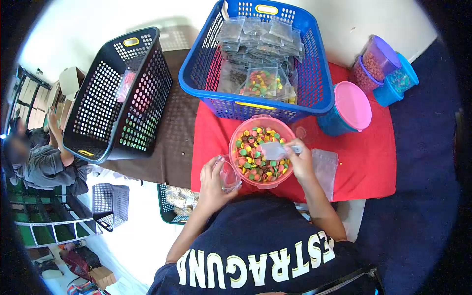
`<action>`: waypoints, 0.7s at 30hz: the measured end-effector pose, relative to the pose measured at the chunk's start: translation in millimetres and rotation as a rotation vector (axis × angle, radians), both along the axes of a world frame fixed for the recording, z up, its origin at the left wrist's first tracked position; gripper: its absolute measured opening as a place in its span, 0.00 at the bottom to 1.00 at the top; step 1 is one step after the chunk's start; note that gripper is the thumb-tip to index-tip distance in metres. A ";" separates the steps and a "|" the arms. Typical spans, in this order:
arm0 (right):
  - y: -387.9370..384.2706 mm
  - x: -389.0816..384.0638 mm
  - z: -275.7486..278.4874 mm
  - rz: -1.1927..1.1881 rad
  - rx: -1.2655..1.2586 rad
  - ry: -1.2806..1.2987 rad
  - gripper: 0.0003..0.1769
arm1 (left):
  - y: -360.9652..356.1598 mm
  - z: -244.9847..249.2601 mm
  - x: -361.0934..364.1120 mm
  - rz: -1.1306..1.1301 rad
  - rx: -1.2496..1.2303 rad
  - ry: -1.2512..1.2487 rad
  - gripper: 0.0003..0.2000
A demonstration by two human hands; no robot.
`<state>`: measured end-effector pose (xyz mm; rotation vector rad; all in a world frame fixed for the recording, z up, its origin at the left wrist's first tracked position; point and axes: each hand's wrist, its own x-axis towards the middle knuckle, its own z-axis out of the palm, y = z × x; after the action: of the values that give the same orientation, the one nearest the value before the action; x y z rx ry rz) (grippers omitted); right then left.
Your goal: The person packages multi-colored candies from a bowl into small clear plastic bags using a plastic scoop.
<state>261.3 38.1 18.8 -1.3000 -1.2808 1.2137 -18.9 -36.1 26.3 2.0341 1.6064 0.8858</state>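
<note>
Left hand [212,183] part-curled round clear cup [229,177], just beside pink bowl [261,122]; right hand [301,161] closed on scoop [272,151] over colourful pieces [255,172] inside bowl. Overloaded or jerked scoop could scatter pieces across red-covered worktop [364,167]; loose grip could drop cup.

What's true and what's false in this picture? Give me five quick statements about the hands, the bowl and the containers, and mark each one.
1. The right hand holds a scoop. True.
2. The left hand is empty. False: the left hand holds a clear cup.
3. The pieces in the pink bowl are all one colour. False: the pieces include pink, green and yellow.
4. The blue basket contains small bags. True.
5. The pink-lidded tub stands inside the black basket. False: the pink-lidded tub stands on the red cloth.
</note>
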 end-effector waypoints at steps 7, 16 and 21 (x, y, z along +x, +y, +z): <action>3.3 -0.5 -9.6 -0.016 -0.016 0.089 0.04 | 3.1 -1.9 -5.1 -0.007 0.003 -0.007 0.46; -22.8 -22.6 -17.0 -0.003 -0.132 0.225 0.04 | 2.7 -2.8 -4.7 -0.022 0.009 -0.012 0.46; -27.6 -5.3 -7.8 -0.060 -0.140 0.274 0.04 | -2.8 -5.1 -7.4 -0.026 0.010 -0.018 0.45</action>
<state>256.0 10.4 11.0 -1.2120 -0.9690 1.4043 -26.3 -38.9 21.1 2.0434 1.5648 0.9026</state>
